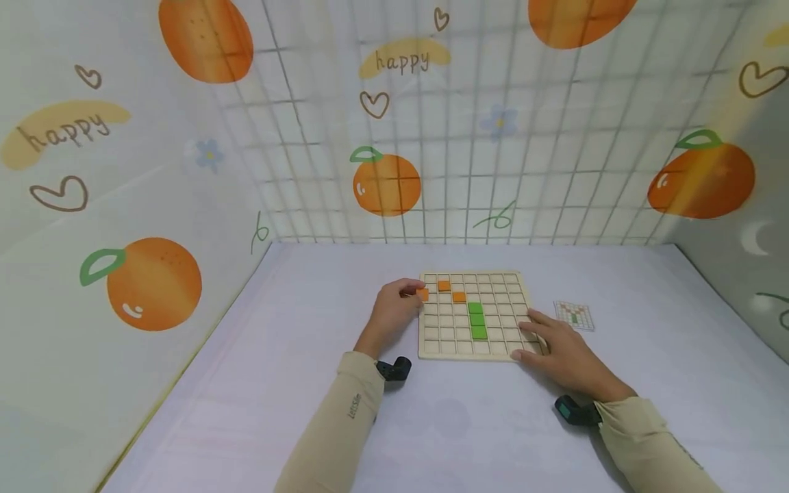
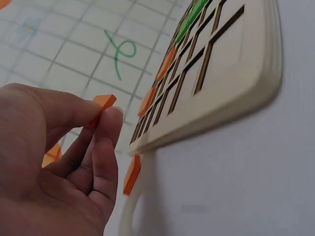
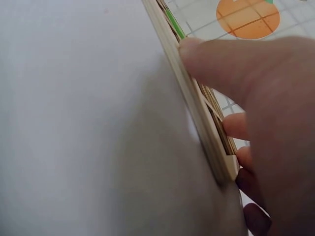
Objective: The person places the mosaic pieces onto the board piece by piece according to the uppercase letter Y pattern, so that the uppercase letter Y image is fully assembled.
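A wooden grid board [image 1: 450, 355] lies flat on the table, with two orange tiles, one of them this tile [image 1: 444, 285], and a column of green tiles [image 1: 477, 320] in its cells. At its left edge my left hand [image 1: 394, 308] pinches an orange tile [image 2: 103, 105] between thumb and fingertips. Another orange tile [image 2: 131, 174] shows beside the board in the left wrist view; the head view does not show it clearly. My right hand [image 1: 564, 352] rests on the board's right edge, its thumb [image 3: 194, 56] at the near rim and its other fingers spread along the side.
A small card [image 1: 574, 315] with a coloured grid pattern lies right of the board, close to my right hand. White cloth walls [image 1: 308, 192] printed with oranges stand behind and at both sides of the table [image 1: 456, 424].
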Tool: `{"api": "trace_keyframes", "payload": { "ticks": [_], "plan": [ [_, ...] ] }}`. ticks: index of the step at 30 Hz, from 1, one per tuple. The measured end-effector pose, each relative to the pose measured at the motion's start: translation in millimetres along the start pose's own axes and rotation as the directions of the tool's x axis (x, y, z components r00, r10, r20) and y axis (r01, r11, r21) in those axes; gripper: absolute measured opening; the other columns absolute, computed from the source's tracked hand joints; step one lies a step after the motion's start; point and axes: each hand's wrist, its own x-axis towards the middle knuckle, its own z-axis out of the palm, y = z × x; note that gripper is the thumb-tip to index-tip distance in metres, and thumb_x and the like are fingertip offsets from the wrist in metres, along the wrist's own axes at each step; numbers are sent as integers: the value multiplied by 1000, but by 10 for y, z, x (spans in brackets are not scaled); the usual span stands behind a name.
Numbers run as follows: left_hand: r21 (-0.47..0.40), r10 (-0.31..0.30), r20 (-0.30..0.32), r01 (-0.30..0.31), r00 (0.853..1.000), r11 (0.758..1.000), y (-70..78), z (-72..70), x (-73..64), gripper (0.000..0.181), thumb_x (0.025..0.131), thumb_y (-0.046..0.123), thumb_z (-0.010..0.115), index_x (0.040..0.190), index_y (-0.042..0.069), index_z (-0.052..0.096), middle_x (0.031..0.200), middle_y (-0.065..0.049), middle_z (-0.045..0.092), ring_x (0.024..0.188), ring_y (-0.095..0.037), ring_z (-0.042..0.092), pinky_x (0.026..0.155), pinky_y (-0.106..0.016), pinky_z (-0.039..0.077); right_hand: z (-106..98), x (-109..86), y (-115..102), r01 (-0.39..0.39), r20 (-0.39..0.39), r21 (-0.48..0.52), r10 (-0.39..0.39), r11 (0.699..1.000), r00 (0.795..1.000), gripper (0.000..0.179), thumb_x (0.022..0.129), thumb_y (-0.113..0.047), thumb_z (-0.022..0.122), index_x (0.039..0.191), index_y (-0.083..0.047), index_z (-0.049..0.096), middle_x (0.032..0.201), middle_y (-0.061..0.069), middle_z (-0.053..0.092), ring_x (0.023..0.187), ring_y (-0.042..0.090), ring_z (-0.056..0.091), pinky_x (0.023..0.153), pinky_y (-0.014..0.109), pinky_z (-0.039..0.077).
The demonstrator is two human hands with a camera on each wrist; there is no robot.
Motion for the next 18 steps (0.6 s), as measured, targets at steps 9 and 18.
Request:
{"api": "trace_keyframes", "payload": {
  "ticks": [9,18],
  "plan": [
    [-219,-47,136,76,990,973,135,218,95,32,94,9,68,126,11,70,112,-5,63,97,-16,64,85,-30,54,-14,-8,-20,-2,-1,-9,2,1000,1000,74,89,-53,71,140,-1,56,157,23,34,139,52,29,105,70,26],
    [-107,26,167,-8,986,994,222,358,203,24,93,7,65,114,15,74,100,-1,66,86,-18,62,73,-28,52,-4,4,-18,-1,-9,-21,1,1000,1000,74,89,-56,69,140,-3,57,156,22,35,139,50,30,105,69,27]
  ]
}}
